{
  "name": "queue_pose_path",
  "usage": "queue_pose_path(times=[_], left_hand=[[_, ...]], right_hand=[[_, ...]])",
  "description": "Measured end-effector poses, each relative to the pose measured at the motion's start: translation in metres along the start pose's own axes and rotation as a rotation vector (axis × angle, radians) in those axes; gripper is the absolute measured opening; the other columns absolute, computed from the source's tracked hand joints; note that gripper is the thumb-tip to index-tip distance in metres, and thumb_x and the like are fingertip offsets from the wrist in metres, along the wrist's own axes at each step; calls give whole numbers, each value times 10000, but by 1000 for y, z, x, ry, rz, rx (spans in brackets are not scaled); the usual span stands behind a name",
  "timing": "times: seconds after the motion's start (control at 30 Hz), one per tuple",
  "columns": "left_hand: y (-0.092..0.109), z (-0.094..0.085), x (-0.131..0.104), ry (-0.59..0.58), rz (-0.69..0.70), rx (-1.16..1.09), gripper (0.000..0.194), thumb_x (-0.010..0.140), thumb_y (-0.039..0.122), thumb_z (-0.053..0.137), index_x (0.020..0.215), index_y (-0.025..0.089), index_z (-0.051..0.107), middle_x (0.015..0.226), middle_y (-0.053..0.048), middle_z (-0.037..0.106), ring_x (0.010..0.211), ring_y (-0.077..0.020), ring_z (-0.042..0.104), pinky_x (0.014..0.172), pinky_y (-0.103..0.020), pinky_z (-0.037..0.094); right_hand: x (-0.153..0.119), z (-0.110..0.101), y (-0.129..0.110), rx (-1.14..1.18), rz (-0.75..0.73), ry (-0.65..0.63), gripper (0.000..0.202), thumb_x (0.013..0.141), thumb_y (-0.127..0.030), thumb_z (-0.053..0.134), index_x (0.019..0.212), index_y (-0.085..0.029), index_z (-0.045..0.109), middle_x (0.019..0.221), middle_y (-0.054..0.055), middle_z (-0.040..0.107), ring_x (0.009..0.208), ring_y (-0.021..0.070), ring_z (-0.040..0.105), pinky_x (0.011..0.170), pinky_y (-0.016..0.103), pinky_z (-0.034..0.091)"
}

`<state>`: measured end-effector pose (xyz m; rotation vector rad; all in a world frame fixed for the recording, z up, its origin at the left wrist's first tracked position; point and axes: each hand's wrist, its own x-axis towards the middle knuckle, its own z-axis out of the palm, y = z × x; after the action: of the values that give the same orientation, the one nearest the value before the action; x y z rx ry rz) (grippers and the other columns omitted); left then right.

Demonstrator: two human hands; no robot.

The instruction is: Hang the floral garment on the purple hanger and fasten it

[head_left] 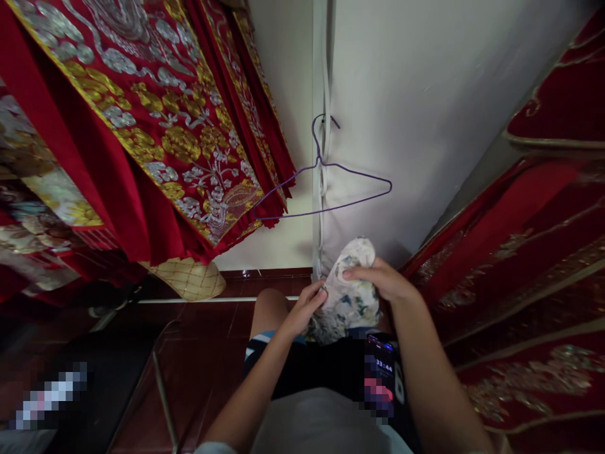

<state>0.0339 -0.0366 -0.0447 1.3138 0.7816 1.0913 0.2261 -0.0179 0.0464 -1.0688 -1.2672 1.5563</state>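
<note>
A white cloth with a dark floral print (pixel 357 299) is bunched over my lap, its kind hidden by the folds. My right hand (pixel 385 277) grips its upper right side, the thumb lying across the front. On the cloth's left edge, my left hand (pixel 306 307) pinches the fabric between thumb and fingers. Above both hands and apart from them, a thin purple clothes hanger (pixel 352 171) hangs bare by its hook against the wall.
Red garments with gold and silver embroidery (pixel 189 139) hang at the left. More red embroidered fabric (pixel 529 252) fills the right side. A phone (pixel 380 372) with a lit screen lies on my lap. A black-seated chair (pixel 113 372) stands at lower left on the dark red tiled floor (pixel 208 353).
</note>
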Motion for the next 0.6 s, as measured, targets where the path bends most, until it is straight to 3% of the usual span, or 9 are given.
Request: queue_pose_path(times=[0.13, 0.2, 0.23, 0.33, 0.4, 0.5, 0.6], left_hand=[[8, -38, -8, -175, -48, 246, 410, 828, 501, 707, 642, 138, 668, 711, -29, 616, 737, -169, 562, 732, -284, 441], [26, -55, -10, -246, -6, 241, 435, 848, 420, 705, 536, 134, 604, 886, -67, 666, 881, -197, 604, 839, -305, 458], [36, -61, -11, -262, 19, 218, 440, 861, 387, 695, 517, 132, 593, 1027, -88, 675, 1007, -225, 607, 929, -328, 448], [59, -66, -9, -220, 85, 166, 325, 900, 332, 654, 633, 147, 666, 1302, -105, 610, 1275, -275, 521, 1127, -399, 340], [66, -60, -3, -172, 110, 165, 128, 877, 314, 691, 892, 190, 716, 1339, -97, 590, 1309, -266, 505, 1155, -415, 314], [64, -46, 13, -161, 159, 175, 419, 825, 295, 755, 1218, 263, 613, 1351, -79, 571, 1315, -243, 496, 1153, -405, 323], [58, -37, 27, -207, 173, 193, 420, 817, 321, 758, 1201, 223, 620, 1243, -77, 626, 1223, -240, 547, 1102, -381, 376]], right_hand=[[30, -35, -45, -317, -333, 372, 194, 559, -264, 727, 558, -185, 550, 558, -38, 543, 531, 121, 496, 495, 233, 380], [44, -47, -61, -332, -451, 497, 193, 563, -273, 693, 541, -205, 514, 543, -42, 504, 520, 118, 464, 482, 239, 359], [48, -49, -67, -305, -488, 491, 179, 564, -283, 690, 564, -208, 527, 561, -37, 520, 532, 125, 475, 493, 244, 376], [51, -39, -77, -277, -503, 248, 186, 571, -305, 714, 681, -196, 610, 656, -12, 609, 599, 150, 544, 560, 261, 447], [47, -23, -79, -388, -463, 12, 182, 599, -293, 719, 719, -181, 640, 677, -7, 628, 607, 145, 553, 572, 256, 455], [41, -1, -82, -605, -393, -270, 124, 664, -261, 700, 653, -168, 619, 601, -26, 581, 544, 111, 502, 514, 227, 407], [41, 3, -89, -604, -326, -368, 131, 650, -244, 731, 663, -158, 633, 606, -26, 604, 546, 111, 518, 506, 220, 416]])
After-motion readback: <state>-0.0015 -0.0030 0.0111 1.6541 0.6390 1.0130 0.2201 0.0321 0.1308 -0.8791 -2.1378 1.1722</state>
